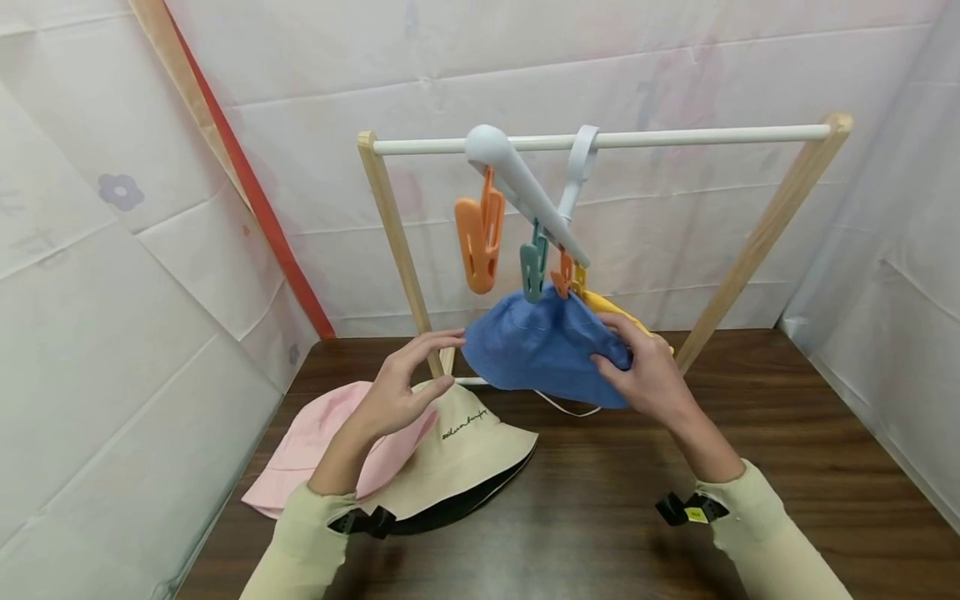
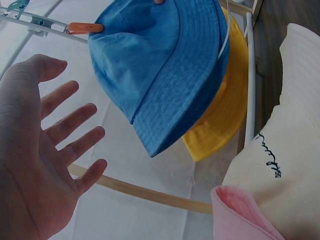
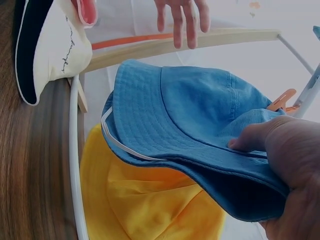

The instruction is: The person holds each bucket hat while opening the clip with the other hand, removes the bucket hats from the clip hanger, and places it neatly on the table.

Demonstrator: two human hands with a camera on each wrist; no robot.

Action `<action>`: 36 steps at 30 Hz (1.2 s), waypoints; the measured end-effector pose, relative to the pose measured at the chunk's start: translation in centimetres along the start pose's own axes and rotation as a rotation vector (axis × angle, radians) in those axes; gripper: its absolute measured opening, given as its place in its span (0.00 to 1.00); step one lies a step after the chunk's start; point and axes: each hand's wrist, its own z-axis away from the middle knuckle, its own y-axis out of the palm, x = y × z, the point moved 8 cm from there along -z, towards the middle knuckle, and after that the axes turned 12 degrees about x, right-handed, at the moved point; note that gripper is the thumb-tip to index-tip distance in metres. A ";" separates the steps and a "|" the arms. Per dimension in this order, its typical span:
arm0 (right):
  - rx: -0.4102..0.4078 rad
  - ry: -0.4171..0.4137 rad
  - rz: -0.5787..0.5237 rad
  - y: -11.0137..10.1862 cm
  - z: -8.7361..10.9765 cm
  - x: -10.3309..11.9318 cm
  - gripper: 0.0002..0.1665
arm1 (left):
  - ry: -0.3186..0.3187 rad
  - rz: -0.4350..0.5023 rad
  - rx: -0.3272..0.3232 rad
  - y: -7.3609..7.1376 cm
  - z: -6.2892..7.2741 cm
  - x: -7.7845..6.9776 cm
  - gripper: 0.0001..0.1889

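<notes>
A blue bucket hat (image 1: 536, 350) hangs by its crown from a small orange clip (image 1: 562, 275) on the white hanger (image 1: 528, 187). My right hand (image 1: 651, 367) pinches its brim on the right side, thumb on the near face. The left hand (image 1: 401, 385) hovers at the hat's left with fingers spread; in the left wrist view that hand (image 2: 50, 135) is apart from the cloth. A thin white cord (image 3: 125, 147) runs along the hat's brim. Behind it hangs a yellow bucket hat (image 2: 222, 110), mostly hidden in the head view, near a yellow clip (image 1: 579, 279).
The hanger hooks over the white rail (image 1: 697, 136) of a wood-legged rack. Nearer along it hang a large orange clip (image 1: 480, 237) and a teal clip (image 1: 533, 265). A pink hat (image 1: 311, 433) and a cream hat (image 1: 468, 454) with dark lettering lie left on the wooden table (image 1: 600, 517).
</notes>
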 end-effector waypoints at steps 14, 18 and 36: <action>-0.034 0.044 0.033 -0.3 0.4 0.2 0.30 | 0.003 0.037 0.006 0.4 -1.5 -0.2 0.29; -0.037 0.061 0.043 -0.3 0.4 0.3 0.30 | 0.019 0.041 0.000 0.5 -1.9 -0.4 0.30; -0.065 0.032 0.092 -0.4 0.4 0.8 0.30 | 0.058 0.093 -0.036 1.0 -3.9 -1.1 0.31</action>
